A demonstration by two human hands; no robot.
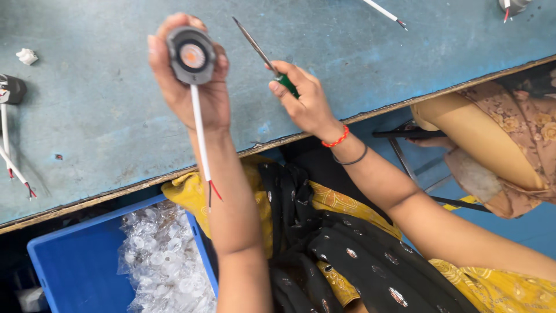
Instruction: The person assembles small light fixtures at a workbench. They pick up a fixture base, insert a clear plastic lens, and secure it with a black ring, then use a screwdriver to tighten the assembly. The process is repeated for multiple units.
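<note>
My left hand (191, 93) holds up a small round grey lamp unit (191, 55) with an orange centre, face toward me. A white cable (201, 136) with red and black wire ends hangs from it down my forearm. My right hand (304, 101) grips a screwdriver with a green handle (288, 84). Its thin metal shaft (252, 42) points up and left, the tip apart from the lamp unit. Both hands hover over a worn blue-green worktable (104, 127).
A blue plastic crate (69, 266) under the table edge holds a clear bag of small plastic parts (165, 261). Another dark lamp unit with white cables (8, 110) lies at the table's left edge. A seated person's leg (486, 145) is at right. More cables lie at the far edge.
</note>
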